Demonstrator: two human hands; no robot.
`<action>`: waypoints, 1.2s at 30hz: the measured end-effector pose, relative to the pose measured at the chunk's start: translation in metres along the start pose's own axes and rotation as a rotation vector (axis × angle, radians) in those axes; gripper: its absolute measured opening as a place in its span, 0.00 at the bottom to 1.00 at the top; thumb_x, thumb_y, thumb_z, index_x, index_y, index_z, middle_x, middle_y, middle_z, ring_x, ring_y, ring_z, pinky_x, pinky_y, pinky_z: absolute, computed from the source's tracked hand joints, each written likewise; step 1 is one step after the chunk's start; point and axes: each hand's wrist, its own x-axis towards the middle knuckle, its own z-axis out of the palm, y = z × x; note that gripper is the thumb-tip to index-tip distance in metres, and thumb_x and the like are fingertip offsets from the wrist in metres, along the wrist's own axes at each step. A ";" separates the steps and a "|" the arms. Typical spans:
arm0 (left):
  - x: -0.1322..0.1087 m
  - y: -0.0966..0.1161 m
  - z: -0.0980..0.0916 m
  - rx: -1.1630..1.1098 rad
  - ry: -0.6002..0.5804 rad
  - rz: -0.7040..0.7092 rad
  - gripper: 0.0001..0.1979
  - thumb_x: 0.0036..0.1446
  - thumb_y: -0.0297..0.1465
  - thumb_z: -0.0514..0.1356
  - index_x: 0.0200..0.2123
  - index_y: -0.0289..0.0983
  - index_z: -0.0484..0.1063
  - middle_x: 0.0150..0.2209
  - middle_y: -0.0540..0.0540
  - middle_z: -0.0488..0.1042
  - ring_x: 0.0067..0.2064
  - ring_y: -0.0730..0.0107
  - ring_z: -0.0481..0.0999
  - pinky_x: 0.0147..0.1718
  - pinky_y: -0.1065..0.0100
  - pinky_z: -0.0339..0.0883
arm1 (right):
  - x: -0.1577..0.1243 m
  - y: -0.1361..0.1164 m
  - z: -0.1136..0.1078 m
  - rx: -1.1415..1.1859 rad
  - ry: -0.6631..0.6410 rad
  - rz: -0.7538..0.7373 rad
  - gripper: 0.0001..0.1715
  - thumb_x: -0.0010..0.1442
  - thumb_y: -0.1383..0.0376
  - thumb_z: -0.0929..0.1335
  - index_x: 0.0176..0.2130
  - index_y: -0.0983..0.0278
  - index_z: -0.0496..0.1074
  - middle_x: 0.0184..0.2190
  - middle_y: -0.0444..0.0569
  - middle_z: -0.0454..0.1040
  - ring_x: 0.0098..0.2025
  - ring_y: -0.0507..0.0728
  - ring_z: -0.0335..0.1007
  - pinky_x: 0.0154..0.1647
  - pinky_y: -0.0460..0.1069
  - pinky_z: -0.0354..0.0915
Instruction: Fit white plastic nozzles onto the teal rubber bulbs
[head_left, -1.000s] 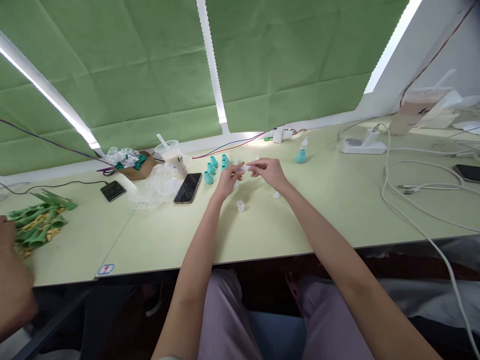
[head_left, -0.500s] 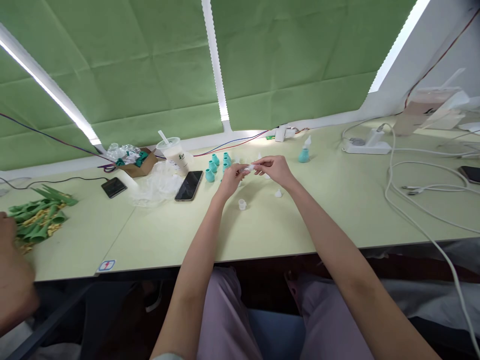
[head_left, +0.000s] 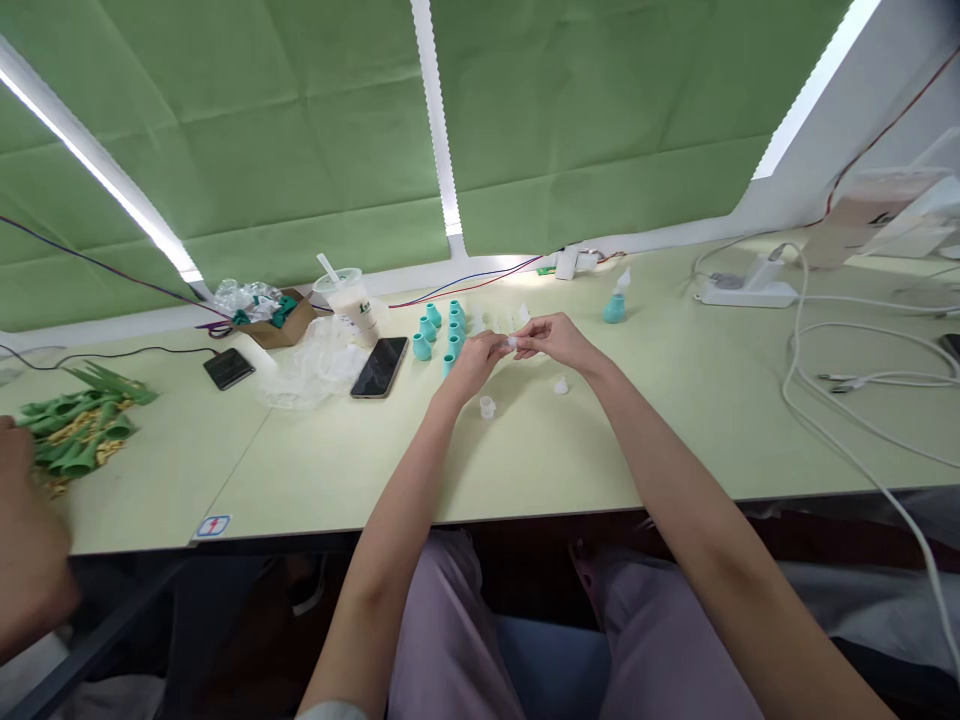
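**One bulb fitted with a tip, the rest bare, small part in hand**

From where I stand: left hand (head_left: 486, 358) and right hand (head_left: 559, 338) meet above the pale green counter (head_left: 322, 470), fingertips pinched narrow on one small translucent white plastic piece (head_left: 512, 343). Its exact shape, and whether it's one part or two, I can't tell; fingers cover it.

Done, by the look of it: one round teal bulb with a clear pointed tip (head_left: 614, 308), upright, off to the right.

Left: small open-necked teal bulbs (head_left: 421, 347) in two rows beside the left hand, no tips on the ones I can see. Loose on the counter: white cup-shaped plastic piece (head_left: 487, 407) nearer the person, small white pointed plastic piece (head_left: 561, 386) below the right hand, clear pointed pieces (head_left: 523, 314) behind the hands. I'd call it early.
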 end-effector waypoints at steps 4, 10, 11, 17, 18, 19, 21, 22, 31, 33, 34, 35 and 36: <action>0.000 0.001 0.003 0.091 -0.024 0.003 0.09 0.59 0.28 0.52 0.35 0.36 0.73 0.29 0.46 0.69 0.33 0.67 0.68 0.33 0.68 0.59 | 0.003 0.007 0.000 0.017 -0.027 0.019 0.26 0.34 0.50 0.77 0.28 0.67 0.75 0.24 0.50 0.77 0.28 0.57 0.76 0.37 0.52 0.75; 0.001 0.003 0.008 0.179 0.004 0.042 0.09 0.60 0.27 0.51 0.36 0.35 0.71 0.30 0.46 0.67 0.32 0.67 0.67 0.32 0.68 0.58 | 0.004 0.005 -0.004 0.018 -0.032 0.000 0.27 0.32 0.50 0.78 0.27 0.67 0.75 0.23 0.49 0.76 0.26 0.56 0.76 0.34 0.52 0.75; 0.001 0.003 0.008 0.194 -0.002 0.037 0.08 0.60 0.27 0.52 0.36 0.35 0.71 0.30 0.46 0.67 0.32 0.67 0.67 0.32 0.68 0.58 | 0.004 0.005 -0.004 0.018 -0.037 -0.002 0.27 0.32 0.50 0.78 0.27 0.67 0.74 0.23 0.49 0.76 0.26 0.56 0.76 0.34 0.52 0.75; 0.002 0.000 0.007 0.221 0.019 0.004 0.08 0.60 0.27 0.52 0.39 0.36 0.71 0.32 0.45 0.67 0.34 0.65 0.69 0.34 0.67 0.60 | 0.004 0.008 0.004 0.053 0.004 -0.011 0.29 0.33 0.47 0.76 0.28 0.66 0.73 0.25 0.48 0.76 0.29 0.56 0.76 0.35 0.52 0.74; 0.003 -0.001 0.007 0.207 0.040 0.000 0.08 0.60 0.27 0.53 0.40 0.36 0.71 0.33 0.45 0.68 0.36 0.65 0.69 0.35 0.67 0.60 | 0.004 0.006 0.006 0.054 0.026 -0.012 0.29 0.33 0.47 0.76 0.28 0.66 0.74 0.25 0.48 0.76 0.29 0.57 0.76 0.35 0.52 0.74; 0.003 -0.001 0.006 0.196 0.065 0.001 0.09 0.60 0.28 0.53 0.41 0.36 0.70 0.34 0.45 0.68 0.37 0.64 0.69 0.36 0.67 0.61 | 0.003 0.003 0.007 0.052 0.046 -0.015 0.28 0.35 0.47 0.76 0.29 0.65 0.74 0.25 0.48 0.77 0.30 0.57 0.76 0.36 0.52 0.74; 0.004 -0.001 0.007 0.190 0.120 0.008 0.09 0.61 0.30 0.52 0.42 0.37 0.70 0.36 0.44 0.69 0.39 0.63 0.70 0.38 0.66 0.62 | 0.002 -0.002 0.008 0.043 0.075 -0.026 0.27 0.38 0.48 0.75 0.32 0.65 0.76 0.26 0.49 0.78 0.32 0.57 0.77 0.37 0.52 0.73; 0.004 -0.001 0.007 0.196 0.142 0.011 0.10 0.61 0.31 0.52 0.43 0.37 0.69 0.37 0.43 0.70 0.40 0.63 0.70 0.38 0.66 0.62 | 0.001 -0.004 0.008 0.037 0.084 -0.031 0.27 0.39 0.49 0.75 0.34 0.65 0.76 0.27 0.50 0.78 0.32 0.57 0.77 0.37 0.51 0.73; -0.002 0.004 0.009 0.316 0.061 -0.050 0.18 0.60 0.33 0.55 0.53 0.41 0.58 0.42 0.43 0.72 0.46 0.63 0.74 0.42 0.67 0.66 | 0.007 0.013 0.012 0.026 0.103 0.075 0.26 0.41 0.54 0.76 0.38 0.65 0.75 0.27 0.48 0.77 0.27 0.52 0.74 0.30 0.48 0.73; -0.001 0.007 0.003 0.317 0.052 -0.062 0.20 0.59 0.35 0.56 0.54 0.41 0.57 0.43 0.43 0.72 0.46 0.63 0.74 0.42 0.67 0.66 | 0.008 0.013 0.012 0.036 0.105 0.069 0.24 0.41 0.54 0.76 0.36 0.66 0.75 0.26 0.47 0.75 0.26 0.51 0.72 0.30 0.47 0.73; -0.001 0.007 -0.002 0.326 0.073 -0.065 0.21 0.59 0.36 0.56 0.54 0.41 0.56 0.43 0.44 0.72 0.46 0.62 0.73 0.43 0.66 0.65 | 0.008 0.012 0.011 0.041 0.108 0.059 0.24 0.41 0.53 0.76 0.35 0.65 0.74 0.26 0.47 0.75 0.26 0.51 0.72 0.29 0.47 0.72; -0.001 0.005 -0.007 0.344 0.117 -0.076 0.21 0.59 0.37 0.55 0.54 0.41 0.56 0.44 0.44 0.72 0.46 0.62 0.73 0.44 0.65 0.65 | 0.008 0.010 0.010 0.049 0.113 0.049 0.24 0.41 0.53 0.76 0.35 0.65 0.74 0.27 0.47 0.74 0.25 0.50 0.71 0.28 0.47 0.72; -0.002 0.001 -0.013 0.370 0.186 -0.107 0.20 0.59 0.38 0.55 0.53 0.41 0.57 0.44 0.43 0.71 0.46 0.62 0.72 0.46 0.63 0.63 | 0.007 0.008 0.010 0.059 0.117 0.039 0.24 0.41 0.53 0.75 0.34 0.65 0.73 0.29 0.47 0.74 0.25 0.50 0.71 0.28 0.47 0.72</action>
